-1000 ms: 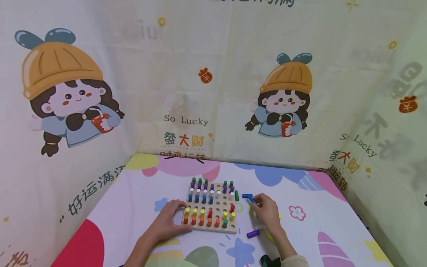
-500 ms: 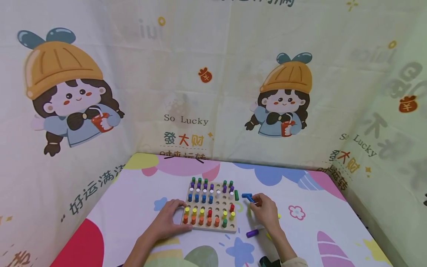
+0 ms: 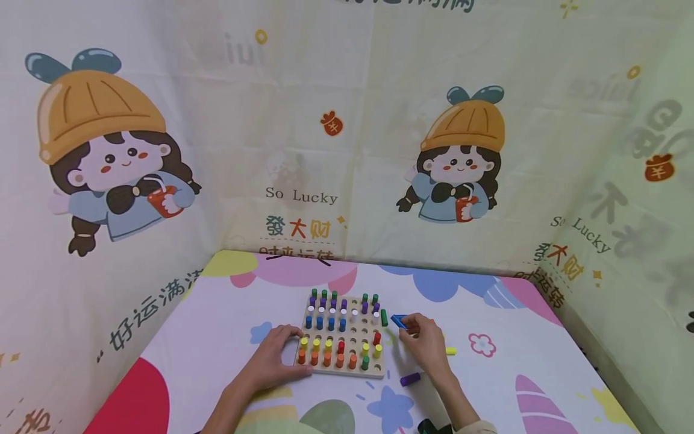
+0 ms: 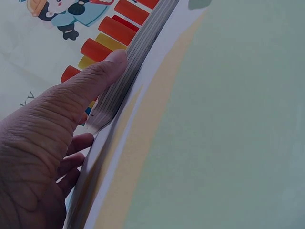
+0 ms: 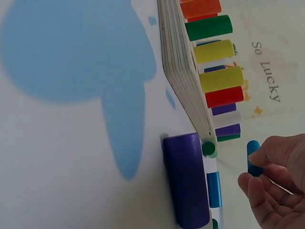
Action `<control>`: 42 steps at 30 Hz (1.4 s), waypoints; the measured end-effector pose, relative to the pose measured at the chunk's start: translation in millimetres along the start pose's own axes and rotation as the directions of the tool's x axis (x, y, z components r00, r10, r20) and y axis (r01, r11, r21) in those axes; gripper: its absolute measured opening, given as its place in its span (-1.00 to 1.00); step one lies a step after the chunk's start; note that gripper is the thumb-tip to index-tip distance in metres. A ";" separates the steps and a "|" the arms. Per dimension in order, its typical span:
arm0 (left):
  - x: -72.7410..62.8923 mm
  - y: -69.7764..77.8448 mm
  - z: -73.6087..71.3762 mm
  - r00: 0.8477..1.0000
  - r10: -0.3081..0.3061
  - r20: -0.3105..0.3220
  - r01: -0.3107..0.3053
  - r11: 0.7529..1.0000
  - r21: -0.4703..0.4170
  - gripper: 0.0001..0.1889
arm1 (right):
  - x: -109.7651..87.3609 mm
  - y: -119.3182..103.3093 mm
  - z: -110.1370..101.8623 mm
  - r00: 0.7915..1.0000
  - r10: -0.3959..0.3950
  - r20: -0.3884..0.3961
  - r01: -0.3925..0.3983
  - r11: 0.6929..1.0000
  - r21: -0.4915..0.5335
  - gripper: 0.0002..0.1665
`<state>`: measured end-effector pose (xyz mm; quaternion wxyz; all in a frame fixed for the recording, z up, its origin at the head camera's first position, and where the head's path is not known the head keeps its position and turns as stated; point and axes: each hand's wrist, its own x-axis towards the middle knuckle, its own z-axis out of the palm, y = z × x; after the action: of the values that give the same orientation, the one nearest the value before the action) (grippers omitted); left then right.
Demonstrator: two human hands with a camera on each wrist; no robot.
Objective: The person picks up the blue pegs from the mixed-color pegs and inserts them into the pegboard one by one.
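Note:
A wooden pegboard (image 3: 347,365) with rows of coloured pegs lies mid-table; some holes show bare. My left hand (image 3: 275,357) grips its near left corner, the thumb (image 4: 116,59) along the front edge and the fingers at the left side. Right of the board, my right hand (image 3: 425,345) pinches a blue peg (image 5: 254,164) between thumb and fingertips, above the table. Another blue peg (image 5: 214,190) lies close by on the tabletop. A loose green peg (image 3: 384,317) lies beside the board's right edge.
A purple peg (image 3: 410,379) lies nearer the front, below the right hand. A yellow peg (image 3: 451,351) shows partly behind that hand. A dark object (image 3: 432,427) sits at the bottom edge beside the right forearm. Printed cloth walls (image 3: 368,181) enclose the table.
My right hand has shifted slightly left toward the board with the blue peg, uncovering more of the yellow peg. My left hand and the pegboard stay in place.

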<state>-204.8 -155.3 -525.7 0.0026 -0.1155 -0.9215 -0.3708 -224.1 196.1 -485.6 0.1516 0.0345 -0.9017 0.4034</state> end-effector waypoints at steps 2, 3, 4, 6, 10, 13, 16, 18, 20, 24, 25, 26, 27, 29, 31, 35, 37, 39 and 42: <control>-0.8 0.0 0.3 1.000 0.001 -0.001 -0.001 1.000 0.000 -0.21 | -0.2 -1.6 0.8 1.000 -0.011 0.004 0.011 1.000 0.004 -0.81; -0.9 -0.2 0.3 1.000 0.000 -0.003 0.000 1.000 0.001 -0.21 | -0.3 -2.7 1.1 1.000 -0.012 0.006 0.012 1.000 0.006 -0.81; -0.8 -0.3 0.4 1.000 -0.001 -0.004 0.001 1.000 0.001 -0.21 | -0.3 -3.8 1.5 1.000 -0.004 0.010 0.004 1.000 0.008 -0.80; -0.4 -0.7 0.5 1.000 -0.001 -0.006 0.001 1.000 0.005 -0.20 | -0.4 -5.8 2.4 1.000 0.002 0.015 -0.002 1.000 0.007 -0.80; -0.3 -0.7 0.2 1.000 0.000 -0.008 0.000 1.000 0.004 -0.20 | -1.6 -9.8 4.8 0.999 0.029 0.027 -0.029 1.000 0.002 -0.79; -0.3 -0.3 -0.2 1.000 0.003 -0.008 -0.003 1.000 0.000 -0.19 | -2.4 -12.5 7.0 0.999 0.032 0.036 -0.032 0.999 0.005 -0.78; -0.6 -0.2 -0.4 1.000 0.006 -0.009 -0.006 1.000 0.000 -0.19 | -2.9 -14.9 9.3 0.999 0.022 0.048 -0.023 1.000 0.019 -0.77; -0.7 -0.4 -0.4 1.000 0.007 -0.009 -0.007 1.000 0.002 -0.19 | -3.4 -16.7 10.7 0.998 0.012 0.056 -0.014 0.999 0.032 -0.77; -0.8 -0.3 -0.6 1.000 0.006 -0.008 -0.006 1.000 0.001 -0.20 | -3.7 -18.6 12.4 0.998 0.004 0.062 -0.006 0.999 0.037 -0.77; -0.7 0.1 -1.1 1.000 0.001 -0.004 -0.001 1.000 -0.001 -0.20 | -4.0 -22.2 16.1 0.998 -0.007 0.069 0.005 0.999 0.035 -0.78; -0.8 0.3 -1.3 1.000 0.000 -0.004 0.000 1.000 -0.002 -0.20 | -4.1 -23.1 17.1 0.997 -0.007 0.071 0.005 0.999 0.035 -0.78; -0.8 0.3 -1.4 1.000 -0.001 -0.003 0.001 1.000 -0.002 -0.20 | -4.3 -24.0 17.9 0.997 -0.010 0.072 0.007 0.999 0.034 -0.78; -0.8 0.4 -1.4 1.000 -0.001 -0.003 0.001 1.000 -0.003 -0.20 | -4.5 -24.7 18.8 0.997 -0.011 0.073 0.009 0.999 0.034 -0.78; -0.7 0.4 -1.3 1.000 0.000 -0.002 0.000 1.000 -0.003 -0.21 | -4.8 -26.5 20.0 0.997 -0.014 0.074 0.011 0.999 0.038 -0.79; -0.8 0.3 -1.0 1.000 0.000 -0.004 0.000 1.000 -0.004 -0.21 | -4.8 -28.1 21.0 0.997 -0.016 0.079 0.012 0.999 0.041 -0.78; -1.0 -0.2 -0.2 1.000 0.003 -0.006 -0.003 1.000 -0.005 -0.21 | -4.0 -30.9 23.2 0.995 -0.023 0.100 0.017 0.998 0.059 -0.78; -1.0 -0.5 -0.1 1.000 0.004 -0.007 -0.004 1.000 -0.007 -0.21 | -3.6 -32.2 24.6 0.994 -0.026 0.109 0.018 0.997 0.070 -0.79; -0.7 -0.9 0.0 1.000 0.006 -0.008 -0.007 1.000 -0.007 -0.21 | -3.3 -33.6 25.9 0.993 -0.028 0.117 0.019 0.997 0.077 -0.79; -0.4 -1.0 -0.8 1.000 0.010 -0.008 -0.010 1.000 -0.006 -0.21 | -2.7 -36.4 27.7 0.991 -0.025 0.129 0.015 0.997 0.075 -0.78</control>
<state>-204.7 -156.6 -525.8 0.0077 -0.1186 -0.9197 -0.3742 -221.6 151.0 -477.6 0.0953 0.0754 -0.8937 0.4319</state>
